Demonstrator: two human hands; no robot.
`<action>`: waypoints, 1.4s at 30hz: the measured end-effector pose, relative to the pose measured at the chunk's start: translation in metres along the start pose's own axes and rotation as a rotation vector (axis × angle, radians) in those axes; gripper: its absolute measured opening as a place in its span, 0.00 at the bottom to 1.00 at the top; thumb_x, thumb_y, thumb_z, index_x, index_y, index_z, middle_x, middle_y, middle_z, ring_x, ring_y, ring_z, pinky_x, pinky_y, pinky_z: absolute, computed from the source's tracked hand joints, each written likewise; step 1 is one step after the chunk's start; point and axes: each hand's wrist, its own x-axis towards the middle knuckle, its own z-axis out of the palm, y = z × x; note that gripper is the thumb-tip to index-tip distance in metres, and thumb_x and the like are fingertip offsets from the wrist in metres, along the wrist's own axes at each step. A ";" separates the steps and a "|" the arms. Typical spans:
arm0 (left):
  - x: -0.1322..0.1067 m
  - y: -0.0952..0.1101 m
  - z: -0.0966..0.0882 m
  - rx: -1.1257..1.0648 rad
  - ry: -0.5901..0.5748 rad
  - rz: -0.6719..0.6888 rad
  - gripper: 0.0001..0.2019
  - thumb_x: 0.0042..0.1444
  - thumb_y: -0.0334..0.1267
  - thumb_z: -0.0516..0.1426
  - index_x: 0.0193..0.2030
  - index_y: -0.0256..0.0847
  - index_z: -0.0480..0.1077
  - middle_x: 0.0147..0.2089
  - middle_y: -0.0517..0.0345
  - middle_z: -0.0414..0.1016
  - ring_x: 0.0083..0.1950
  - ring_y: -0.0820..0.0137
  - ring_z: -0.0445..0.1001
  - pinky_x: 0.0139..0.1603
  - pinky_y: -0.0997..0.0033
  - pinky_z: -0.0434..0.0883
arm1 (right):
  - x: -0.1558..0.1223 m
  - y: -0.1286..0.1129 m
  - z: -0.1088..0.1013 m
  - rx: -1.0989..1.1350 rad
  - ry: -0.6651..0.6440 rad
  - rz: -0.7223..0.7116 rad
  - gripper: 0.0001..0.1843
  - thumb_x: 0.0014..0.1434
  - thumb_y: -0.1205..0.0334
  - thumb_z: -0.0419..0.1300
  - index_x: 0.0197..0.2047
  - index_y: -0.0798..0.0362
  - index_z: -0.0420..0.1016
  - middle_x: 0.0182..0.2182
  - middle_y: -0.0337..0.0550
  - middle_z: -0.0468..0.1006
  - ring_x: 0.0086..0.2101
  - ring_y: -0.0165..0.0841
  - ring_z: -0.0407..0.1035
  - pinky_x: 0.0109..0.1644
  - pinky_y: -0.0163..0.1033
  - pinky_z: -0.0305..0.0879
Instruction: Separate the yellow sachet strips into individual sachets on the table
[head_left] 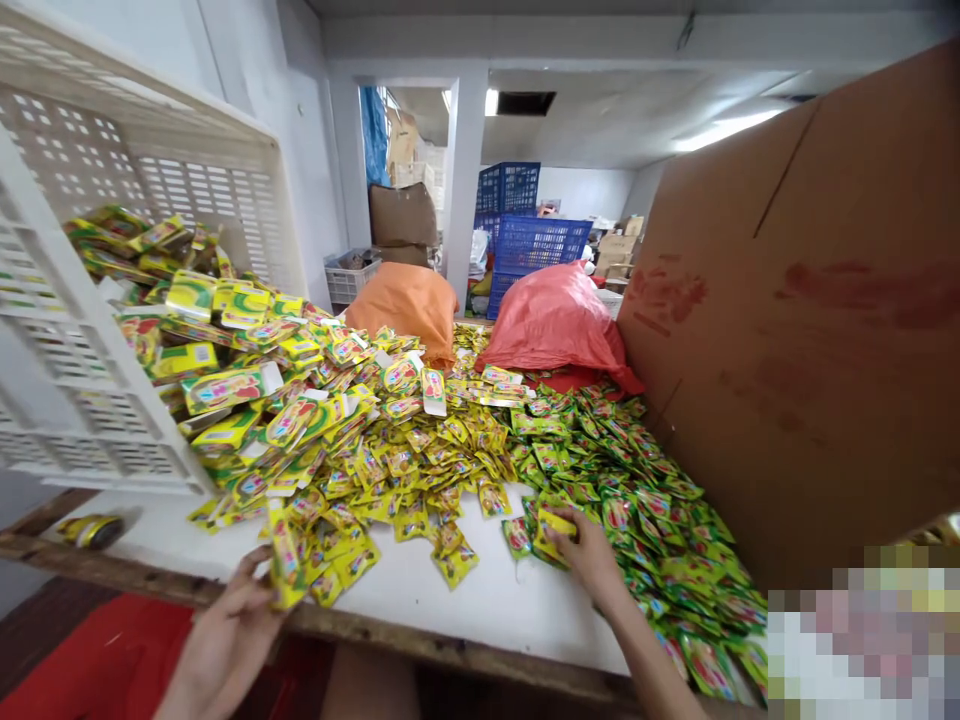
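A big heap of small yellow sachets (pixel 390 450) covers the white table (pixel 450 590), with green sachets (pixel 645 500) piled to the right. My left hand (pixel 232 625) is at the table's front edge, fingers closed on a strip of yellow sachets (pixel 285 565). My right hand (pixel 581 550) rests on the heap's near right side, fingers closed round a few yellow and green sachets (pixel 555 525). More yellow packets spill from a tipped white crate (pixel 90 300) at the left.
A large brown cardboard sheet (pixel 810 320) stands at the right. An orange sack (pixel 409 305) and a red sack (pixel 555 320) lie at the table's far end. Blue crates (pixel 525 230) are stacked beyond. A roll of tape (pixel 97 530) lies at the near left.
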 end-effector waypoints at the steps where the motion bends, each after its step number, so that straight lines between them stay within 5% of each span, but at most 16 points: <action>1: -0.003 -0.009 0.015 -0.021 -0.057 -0.028 0.19 0.31 0.31 0.57 0.36 0.43 0.64 0.30 0.62 0.71 0.29 0.70 0.69 0.28 0.71 0.69 | 0.002 0.005 -0.002 -0.035 0.001 0.005 0.18 0.48 0.59 0.56 0.42 0.57 0.72 0.33 0.50 0.77 0.32 0.41 0.71 0.37 0.43 0.63; 5: -0.016 -0.045 0.062 0.012 -0.492 -0.119 0.17 0.47 0.50 0.57 0.36 0.39 0.62 0.24 0.63 0.62 0.23 0.77 0.62 0.26 0.74 0.64 | -0.003 0.007 0.003 -0.143 -0.037 -0.032 0.16 0.46 0.64 0.57 0.41 0.55 0.74 0.37 0.51 0.75 0.40 0.43 0.68 0.46 0.45 0.60; 8: -0.024 -0.068 0.084 0.085 -0.653 -0.113 0.18 0.47 0.50 0.59 0.34 0.37 0.63 0.26 0.62 0.64 0.24 0.78 0.62 0.27 0.76 0.63 | -0.009 0.003 0.004 -0.176 -0.090 -0.073 0.11 0.44 0.64 0.60 0.34 0.55 0.75 0.35 0.51 0.73 0.42 0.44 0.66 0.47 0.45 0.59; 13: -0.021 -0.094 0.096 0.160 -0.622 -0.194 0.16 0.46 0.43 0.58 0.38 0.32 0.68 0.35 0.50 0.73 0.37 0.67 0.72 0.41 0.69 0.68 | -0.027 -0.009 -0.001 -0.124 -0.188 -0.155 0.08 0.47 0.61 0.59 0.33 0.54 0.68 0.33 0.44 0.71 0.37 0.38 0.66 0.41 0.40 0.61; 17: -0.015 -0.112 0.101 0.235 -0.558 -0.285 0.19 0.37 0.37 0.60 0.39 0.32 0.67 0.34 0.50 0.74 0.34 0.66 0.73 0.36 0.70 0.68 | -0.054 -0.029 0.003 0.080 -0.348 -0.190 0.07 0.51 0.62 0.56 0.35 0.52 0.65 0.27 0.37 0.71 0.30 0.33 0.65 0.34 0.34 0.60; 20: -0.014 -0.121 0.107 0.352 -0.638 -0.298 0.21 0.37 0.35 0.59 0.42 0.33 0.66 0.34 0.52 0.75 0.35 0.66 0.73 0.36 0.70 0.69 | -0.071 -0.043 0.010 0.120 -0.421 -0.177 0.07 0.49 0.63 0.58 0.34 0.52 0.69 0.29 0.38 0.74 0.32 0.35 0.67 0.36 0.35 0.60; 24: -0.015 -0.124 0.113 0.487 -0.784 -0.231 0.19 0.38 0.33 0.59 0.41 0.33 0.69 0.36 0.53 0.75 0.37 0.67 0.72 0.39 0.72 0.68 | -0.086 -0.047 0.019 0.170 -0.417 -0.139 0.08 0.51 0.63 0.56 0.37 0.53 0.69 0.31 0.39 0.75 0.34 0.36 0.69 0.38 0.37 0.62; 28: -0.016 -0.121 0.114 0.516 -0.803 -0.195 0.17 0.38 0.33 0.59 0.39 0.33 0.70 0.36 0.53 0.75 0.38 0.67 0.72 0.39 0.72 0.67 | -0.095 -0.040 0.028 0.238 -0.331 -0.091 0.13 0.49 0.64 0.58 0.41 0.52 0.67 0.36 0.42 0.76 0.38 0.37 0.69 0.43 0.38 0.62; 31: -0.016 -0.121 0.115 0.490 -0.773 -0.163 0.16 0.37 0.33 0.60 0.37 0.33 0.70 0.33 0.55 0.74 0.35 0.69 0.71 0.38 0.74 0.67 | -0.091 -0.041 0.030 0.306 -0.227 -0.090 0.08 0.52 0.61 0.56 0.37 0.53 0.68 0.32 0.42 0.75 0.34 0.37 0.69 0.39 0.38 0.64; 35: -0.015 -0.126 0.118 0.506 -0.798 -0.142 0.12 0.36 0.35 0.61 0.30 0.33 0.66 0.25 0.59 0.68 0.24 0.74 0.67 0.29 0.73 0.67 | -0.069 -0.061 0.019 0.382 -0.066 -0.093 0.17 0.56 0.53 0.54 0.45 0.54 0.65 0.30 0.42 0.73 0.28 0.34 0.65 0.31 0.36 0.63; 42: -0.010 -0.139 0.117 0.553 -0.834 -0.062 0.12 0.36 0.32 0.60 0.28 0.35 0.62 0.23 0.64 0.60 0.22 0.78 0.60 0.22 0.76 0.64 | -0.046 -0.113 -0.003 0.062 -0.241 -0.432 0.11 0.55 0.70 0.49 0.39 0.52 0.69 0.37 0.44 0.70 0.38 0.35 0.66 0.42 0.37 0.62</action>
